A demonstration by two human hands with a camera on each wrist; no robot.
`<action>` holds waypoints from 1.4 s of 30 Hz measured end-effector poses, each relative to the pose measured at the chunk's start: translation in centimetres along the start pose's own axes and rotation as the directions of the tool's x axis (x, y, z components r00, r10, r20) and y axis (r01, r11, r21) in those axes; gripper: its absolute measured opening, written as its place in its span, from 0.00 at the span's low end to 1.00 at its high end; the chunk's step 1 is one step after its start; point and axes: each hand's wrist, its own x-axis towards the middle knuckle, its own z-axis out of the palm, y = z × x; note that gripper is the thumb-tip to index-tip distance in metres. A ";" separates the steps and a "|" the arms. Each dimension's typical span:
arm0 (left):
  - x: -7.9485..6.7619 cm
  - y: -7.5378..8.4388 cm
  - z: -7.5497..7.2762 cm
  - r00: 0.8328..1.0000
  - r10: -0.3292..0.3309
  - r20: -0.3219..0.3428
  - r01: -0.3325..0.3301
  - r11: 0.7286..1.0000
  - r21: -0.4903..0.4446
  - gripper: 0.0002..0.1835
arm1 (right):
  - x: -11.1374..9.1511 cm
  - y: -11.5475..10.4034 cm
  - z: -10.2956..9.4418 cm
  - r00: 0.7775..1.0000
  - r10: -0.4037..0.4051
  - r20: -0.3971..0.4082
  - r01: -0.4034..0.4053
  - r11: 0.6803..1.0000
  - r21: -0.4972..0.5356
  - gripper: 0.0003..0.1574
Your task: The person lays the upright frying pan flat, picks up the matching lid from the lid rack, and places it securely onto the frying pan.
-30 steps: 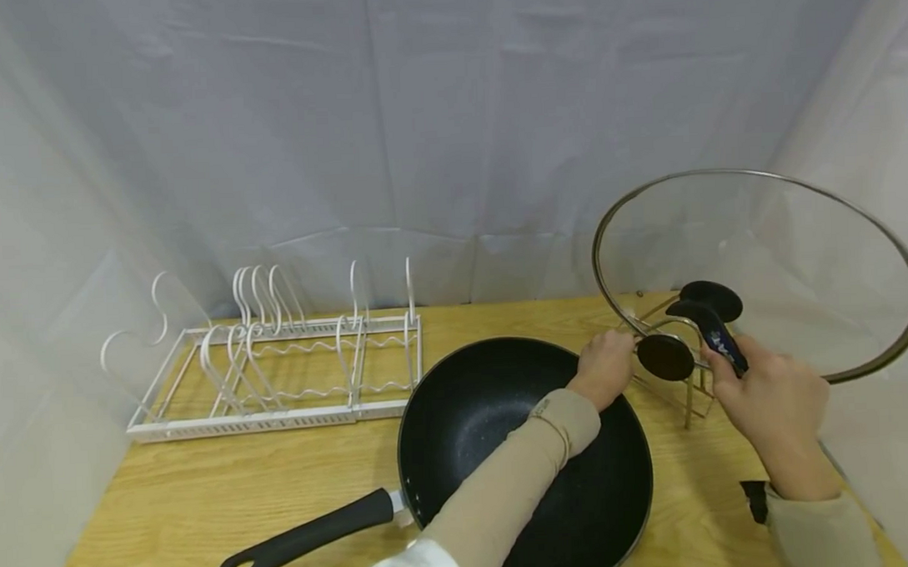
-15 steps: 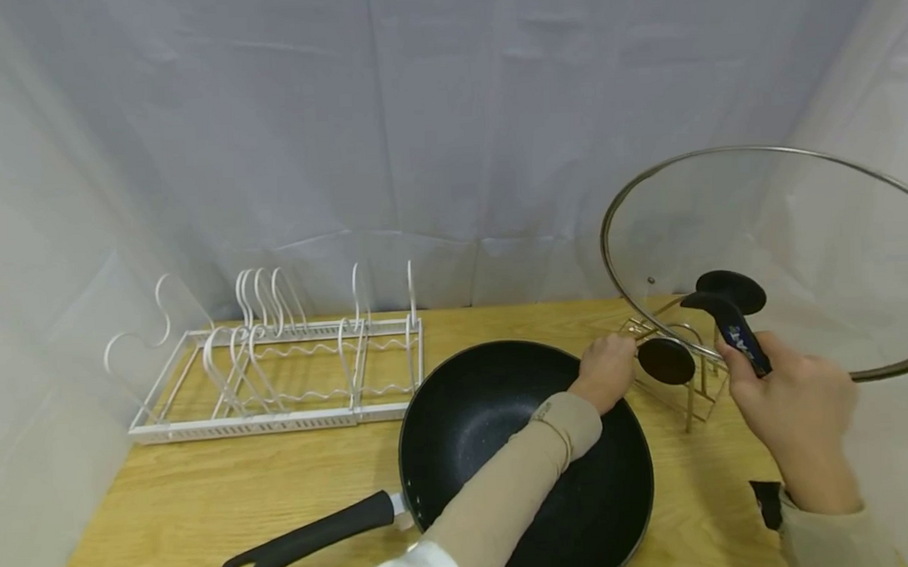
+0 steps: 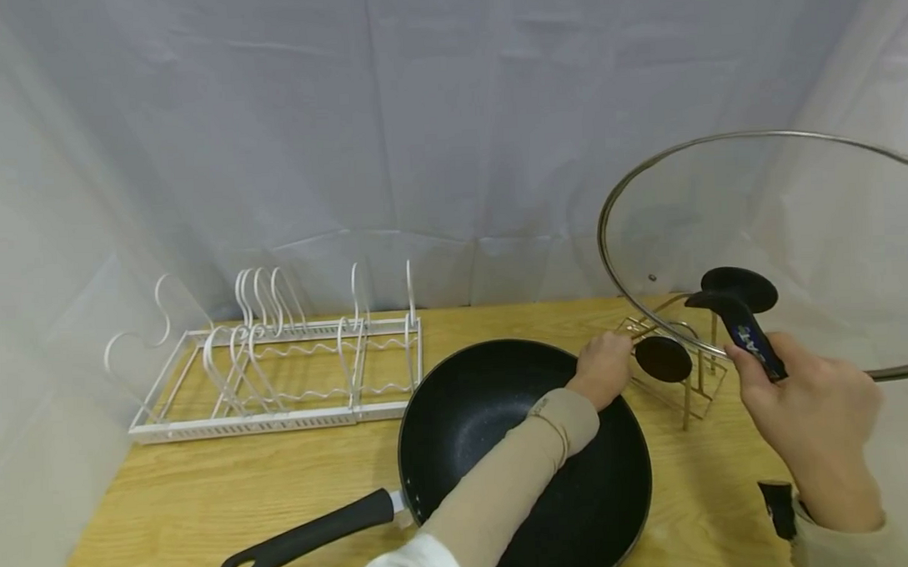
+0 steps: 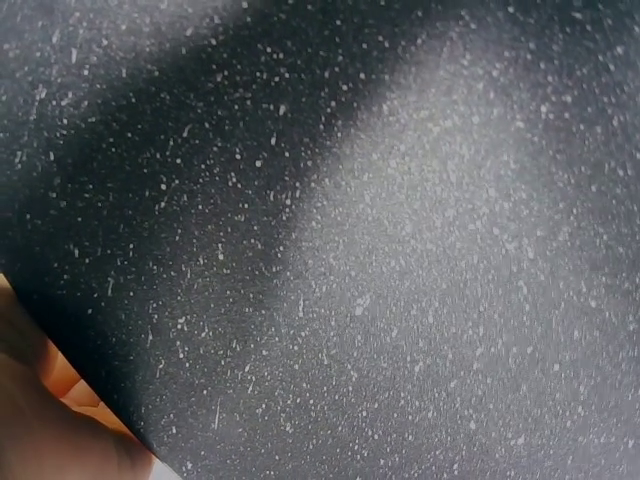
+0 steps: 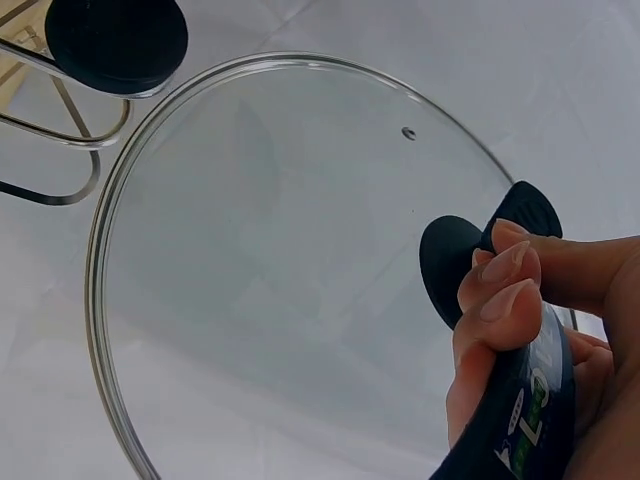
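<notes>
- We see a white cloth backdrop [image 3: 433,109] behind a wooden worktop [image 3: 176,493].
- Our right hand [image 3: 815,425] has its fingers [image 5: 500,290] clamped round the black handle [image 3: 748,327] of a glass lid [image 3: 797,221]. The lid is held up in the air, tilted on edge, over the right end of the worktop.
- In the right wrist view the lid's metal rim and a small vent hole show plainly, with the handle's round black base against the glass.
- Below the lid stands a wire stand [image 3: 690,375] with a round black knob [image 3: 663,358] at its front.
- Our left hand [image 3: 603,366] reaches across a black pan [image 3: 505,448] and touches the stand just beside the knob. Its fingers look curled at the wire, but we cannot tell whether they grip it.
- The left wrist view shows only the pan's speckled black inside.
- The pan sits at the middle front of the worktop, its long handle pointing towards the near left.
- A white wire rack [image 3: 277,365] stands at the back left, well apart from the pan.
</notes>
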 end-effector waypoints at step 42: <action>-7.8 -2.8 -9.2 0.916 0.400 0.031 -0.355 0.770 0.530 0.23 | 0.6 -2.2 -4.8 0.999 -0.036 0.018 0.034 0.996 0.080 0.42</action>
